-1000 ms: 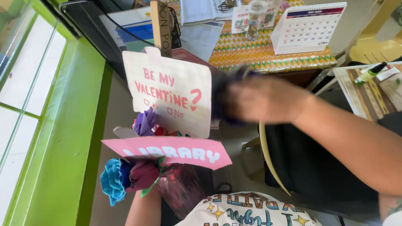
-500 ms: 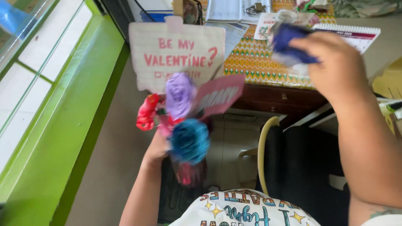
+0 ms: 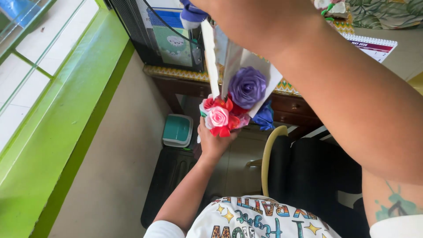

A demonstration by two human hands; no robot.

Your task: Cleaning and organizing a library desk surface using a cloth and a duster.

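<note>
Nearest, below both hands: printed shirt (image 3: 246, 220) and a dark chair (image 3: 308, 176) with a pale curved rim, just right of the left forearm

Left hand (image 3: 213, 143) raised from below, closed around the base of a bouquet (image 3: 233, 105) of ribbon roses: pink rose (image 3: 218, 117) with red petals right above the fingers, purple rose (image 3: 247, 87) higher and to the right, blue rose (image 3: 265, 117) low on the right side. White card (image 3: 210, 61) seen edge-on rising from the bunch, more white paper behind the purple rose

Right arm sweeping across the top right, well above the left hand; right hand (image 3: 200, 5) mostly cut off by the upper edge, seemingly closed on a blue cloth (image 3: 191, 12), exact grip hard to tell

Beyond the left hand, on the floor: teal box (image 3: 177, 131) beside a dark mat (image 3: 169, 176)

Farther off, behind the bouquet: wooden tabletop (image 3: 176, 72) with patterned cover, dark case (image 3: 152, 31) with a cable on it, calendar (image 3: 372, 46) to the far right under the right arm

Far left of both hands: green sill (image 3: 57, 123) and window panes
</note>
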